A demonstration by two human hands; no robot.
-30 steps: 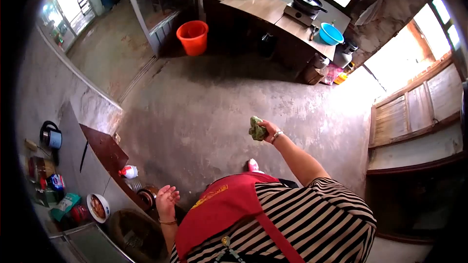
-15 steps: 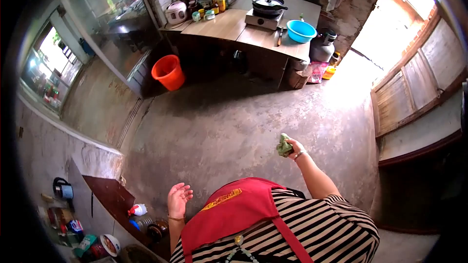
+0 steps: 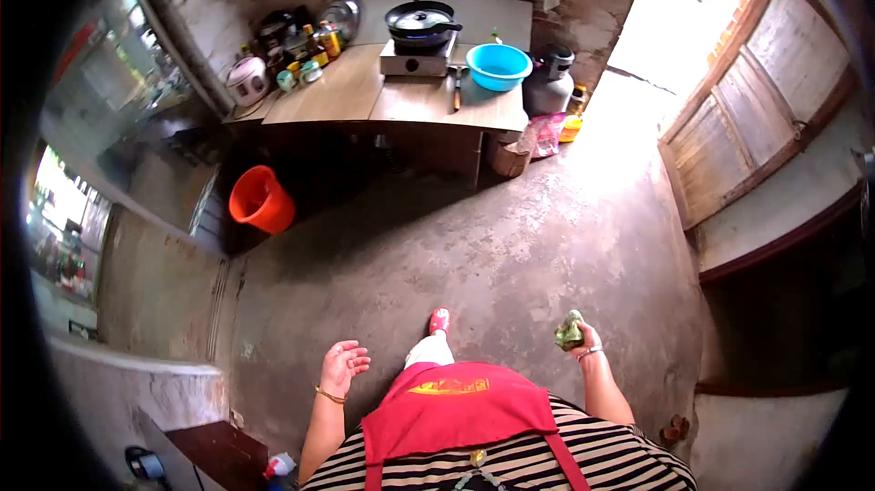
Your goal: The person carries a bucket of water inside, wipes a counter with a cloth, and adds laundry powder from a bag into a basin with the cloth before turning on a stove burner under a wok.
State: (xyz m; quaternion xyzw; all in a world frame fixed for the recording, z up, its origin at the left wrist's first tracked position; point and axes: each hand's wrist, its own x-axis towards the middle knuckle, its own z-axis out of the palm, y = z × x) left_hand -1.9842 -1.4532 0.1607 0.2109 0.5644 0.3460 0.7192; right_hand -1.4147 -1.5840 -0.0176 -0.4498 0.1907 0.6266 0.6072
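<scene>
My right hand (image 3: 588, 342) is closed around a crumpled green cloth (image 3: 570, 331), held out over the floor to the right of my body. Its folds bulge out past my fingers, and a bracelet circles that wrist. On the other side, my left hand (image 3: 344, 366) hangs over the floor with its fingers apart and nothing in it. Between the hands are my red apron (image 3: 474, 400) and one foot in a red shoe (image 3: 440, 320), stepping forward.
Ahead stands a counter (image 3: 319, 97) with a gas stove (image 3: 415, 60), a lidded pan (image 3: 421, 19), a blue basin (image 3: 499, 67) and a knife-like tool (image 3: 458, 90). A red bucket (image 3: 262, 199) and a gas cylinder (image 3: 549, 86) stand on the floor. A wooden door (image 3: 743, 117) is at right.
I have moved forward, so the counter and bucket appear further left. My right hand has lowered with the cloth and shifted right. A red shoe has come into view; my left hand stays free.
</scene>
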